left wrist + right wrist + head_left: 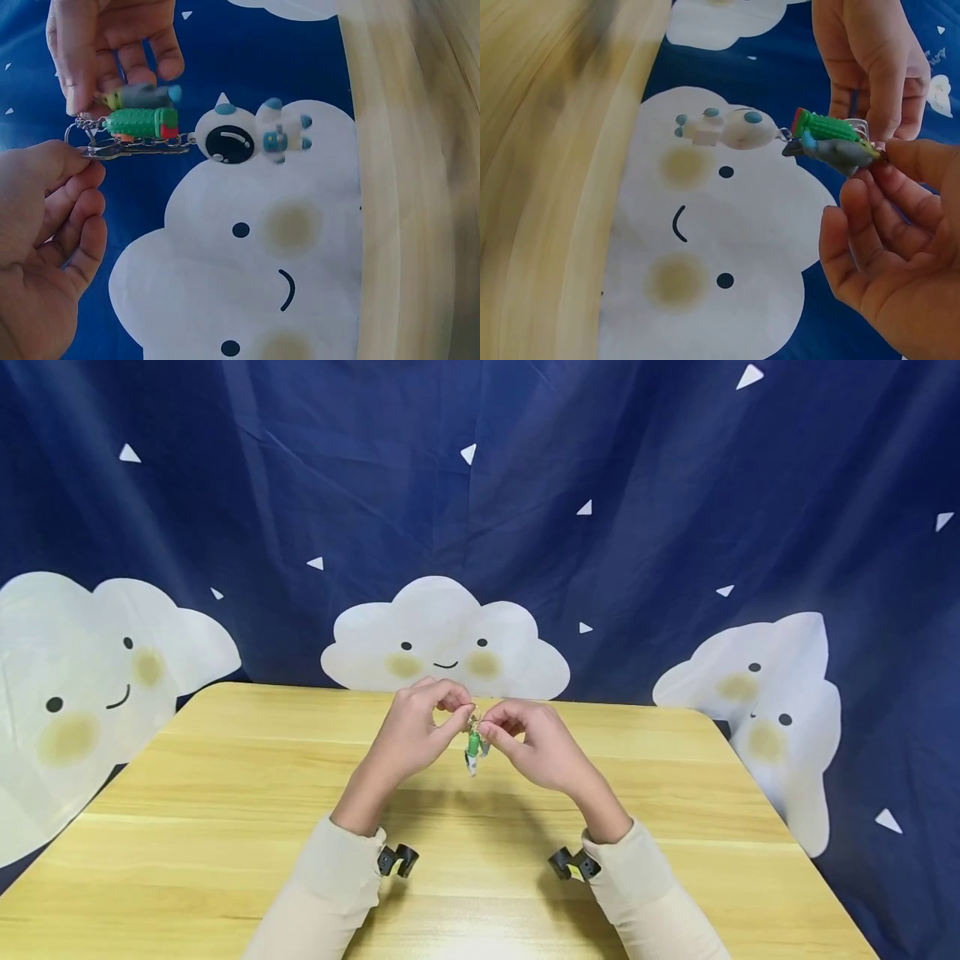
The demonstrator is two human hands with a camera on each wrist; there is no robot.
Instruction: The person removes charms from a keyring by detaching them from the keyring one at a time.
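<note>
Above the table both hands hold a keychain with several charms. A white astronaut figure [231, 142] with a black visor hangs lowest on its chain. Beside its chain hang a green knobbly charm [141, 122] with a red end and a grey charm [836, 154] with a light-blue part. My left hand [411, 727] pinches the metal clasp [105, 151] at the top between thumb and forefinger. Close by on the right, my right hand [534, 743] pinches the top end of the grey charm, near the small chain links. Its exact hold is partly hidden.
A pale wooden table [247, 827] lies under the hands. Behind it hangs a dark blue curtain [390, 485] printed with white clouds and triangles. Small black cameras, such as the left one [397, 861], sit at both sleeve cuffs.
</note>
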